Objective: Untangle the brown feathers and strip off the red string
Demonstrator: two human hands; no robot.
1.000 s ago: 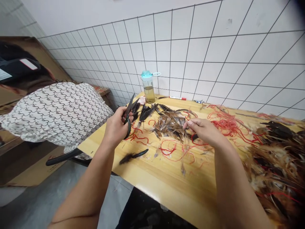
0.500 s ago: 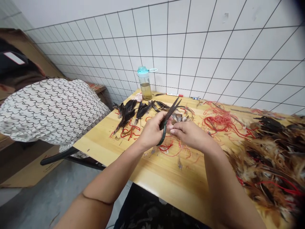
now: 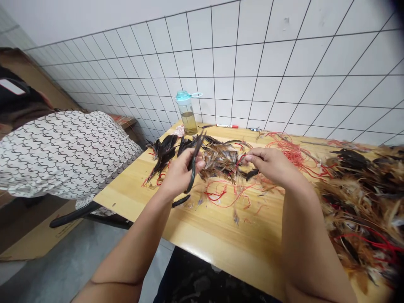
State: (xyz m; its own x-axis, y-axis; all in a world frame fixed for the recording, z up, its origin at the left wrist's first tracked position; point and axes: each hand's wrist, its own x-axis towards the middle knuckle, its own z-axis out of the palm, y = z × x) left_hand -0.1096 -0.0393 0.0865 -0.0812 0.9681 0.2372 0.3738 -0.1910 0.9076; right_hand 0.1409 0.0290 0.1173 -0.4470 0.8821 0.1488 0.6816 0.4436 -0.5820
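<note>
My left hand (image 3: 179,171) is closed round dark-handled scissors (image 3: 193,168), their blades pointing up and away. Its fingertips are at the left edge of a bundle of brown feathers (image 3: 219,159). To the right, my right hand (image 3: 268,163) pinches the red string end (image 3: 242,159) of that bundle. The bundle lies spread between both hands, above the wooden table (image 3: 202,240). Loose red threads (image 3: 216,194) are on the wood just below it.
Black feather bundles (image 3: 164,153) lie at the left. Behind stand a bottle (image 3: 188,118) and a red-capped marker (image 3: 227,126). Red string (image 3: 290,151) and a big feather pile (image 3: 360,202) are at the right. A person in a patterned shirt (image 3: 69,147) is at far left.
My hands have moved apart, the left one leftward with the scissors and the right one rightward. The brown feather bundle now shows stretched out between them. The camera view has shifted slightly.
</note>
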